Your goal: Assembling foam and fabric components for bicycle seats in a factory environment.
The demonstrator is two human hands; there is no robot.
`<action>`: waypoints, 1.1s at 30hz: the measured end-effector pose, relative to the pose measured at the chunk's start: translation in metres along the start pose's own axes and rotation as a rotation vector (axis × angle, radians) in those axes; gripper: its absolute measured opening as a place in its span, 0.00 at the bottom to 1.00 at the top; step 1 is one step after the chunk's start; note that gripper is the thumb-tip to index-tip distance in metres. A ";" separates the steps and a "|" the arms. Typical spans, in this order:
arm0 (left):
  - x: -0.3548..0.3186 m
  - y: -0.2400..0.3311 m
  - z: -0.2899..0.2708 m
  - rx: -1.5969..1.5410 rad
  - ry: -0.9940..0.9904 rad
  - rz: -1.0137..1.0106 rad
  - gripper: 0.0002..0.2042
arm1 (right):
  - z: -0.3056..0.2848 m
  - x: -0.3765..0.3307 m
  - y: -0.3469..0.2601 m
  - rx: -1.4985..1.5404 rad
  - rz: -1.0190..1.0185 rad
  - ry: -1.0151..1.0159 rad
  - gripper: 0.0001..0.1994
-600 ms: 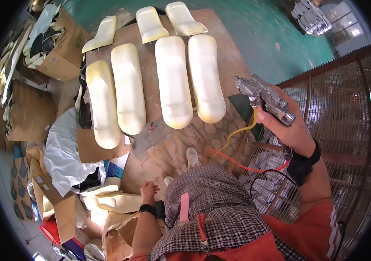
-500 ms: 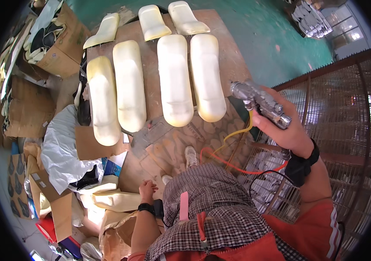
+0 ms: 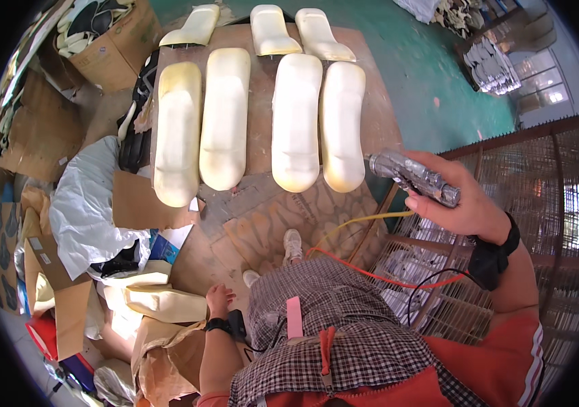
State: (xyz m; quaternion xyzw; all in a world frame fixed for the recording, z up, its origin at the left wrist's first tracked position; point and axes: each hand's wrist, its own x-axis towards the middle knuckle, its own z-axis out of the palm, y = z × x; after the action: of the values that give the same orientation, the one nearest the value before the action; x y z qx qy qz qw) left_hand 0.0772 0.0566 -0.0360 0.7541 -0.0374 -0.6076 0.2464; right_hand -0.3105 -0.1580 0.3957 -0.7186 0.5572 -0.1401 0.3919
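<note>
My right hand (image 3: 449, 193) is closed around a metallic spray gun (image 3: 415, 178), its nozzle pointing left toward the near end of the rightmost long foam pad (image 3: 342, 129). A yellow hose (image 3: 364, 218) and a red hose (image 3: 384, 277) trail below that hand. Other long cream foam pads (image 3: 296, 122) lie lengthwise on the brown board tabletop (image 3: 259, 115), rounded ends over its near edge. Three shorter curved foam pieces (image 3: 274, 30) line its far side. Low beside my checked apron (image 3: 316, 298), my left hand (image 3: 220, 300) hangs with fingers loosely apart, holding nothing.
A wire rack (image 3: 452, 298) with stacked pale sheets stands close on my right. To the left are cardboard boxes (image 3: 116, 54), a white plastic sack (image 3: 86, 210) and loose foam pieces (image 3: 164, 303). Stained cardboard (image 3: 283, 210) covers the floor before my shoes (image 3: 293, 244).
The view has shifted, so the table sits farther right. My right hand has brought the spray gun nearer to me, down beside the pad's near end, and tilted it. The left hand stays low.
</note>
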 end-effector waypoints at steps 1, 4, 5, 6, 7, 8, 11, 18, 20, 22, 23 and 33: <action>0.002 -0.004 -0.005 -0.029 0.015 -0.012 0.12 | 0.003 0.003 -0.006 -0.021 0.018 -0.012 0.22; 0.012 -0.021 -0.020 -0.071 0.019 -0.043 0.12 | 0.015 0.020 -0.016 0.018 0.027 0.073 0.22; 0.016 -0.027 -0.024 -0.074 0.010 -0.058 0.12 | 0.017 0.023 -0.018 0.012 0.023 0.067 0.22; 0.016 -0.030 -0.025 -0.081 0.009 -0.061 0.12 | 0.019 0.027 -0.020 -0.002 -0.008 0.074 0.22; 0.016 -0.032 -0.027 -0.098 0.017 -0.064 0.12 | 0.021 0.029 -0.021 -0.016 -0.039 0.080 0.22; 0.017 -0.034 -0.029 -0.115 0.025 -0.067 0.11 | 0.022 0.030 -0.023 -0.019 -0.041 0.076 0.22; 0.016 -0.041 -0.035 -0.151 0.048 -0.084 0.11 | 0.024 0.028 -0.028 -0.027 -0.018 -0.083 0.22; 0.019 -0.035 -0.038 -0.114 0.039 -0.108 0.10 | 0.029 0.041 -0.026 -0.037 -0.034 0.096 0.22; 0.023 -0.035 -0.038 -0.160 0.025 -0.092 0.10 | 0.030 0.039 -0.024 -0.037 -0.049 0.084 0.21; 0.022 -0.032 -0.035 -0.161 0.023 -0.088 0.10 | 0.029 0.036 -0.025 -0.049 -0.088 -0.064 0.21; 0.022 -0.031 -0.032 -0.166 0.021 -0.082 0.10 | 0.027 0.033 -0.025 -0.046 -0.084 -0.063 0.21; 0.032 -0.022 -0.018 -0.122 -0.071 -0.084 0.08 | 0.008 0.021 -0.008 -0.039 -0.088 -0.103 0.22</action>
State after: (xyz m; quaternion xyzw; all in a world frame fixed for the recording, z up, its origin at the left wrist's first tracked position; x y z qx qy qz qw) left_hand 0.0974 0.0704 -0.0708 0.7165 0.0225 -0.6449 0.2649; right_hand -0.2928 -0.1735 0.3908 -0.7562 0.5068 -0.1089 0.3994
